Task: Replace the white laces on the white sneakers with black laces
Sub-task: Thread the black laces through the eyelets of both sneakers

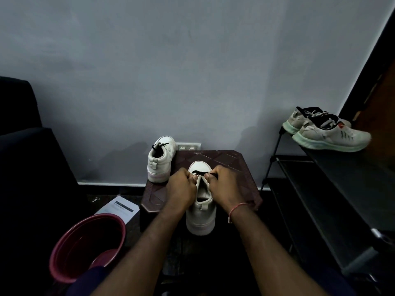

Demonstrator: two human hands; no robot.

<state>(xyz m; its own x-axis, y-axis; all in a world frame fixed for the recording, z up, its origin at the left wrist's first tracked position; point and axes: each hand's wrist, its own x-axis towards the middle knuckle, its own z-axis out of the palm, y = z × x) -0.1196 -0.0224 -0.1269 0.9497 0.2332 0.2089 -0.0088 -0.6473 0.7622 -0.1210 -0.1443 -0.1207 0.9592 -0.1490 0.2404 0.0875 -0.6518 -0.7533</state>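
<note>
While your left hand (181, 187) and right hand (224, 185) are pinching the limp black lace (198, 173), gripping near its ends is looking safest.

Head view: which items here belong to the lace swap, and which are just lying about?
In the job:
near sneaker on the stool
black lace, pinched by left hand and right hand
second sneaker, showing black lace

Lying about:
grey running shoes on the rack
pink tub
paper sheet
</note>
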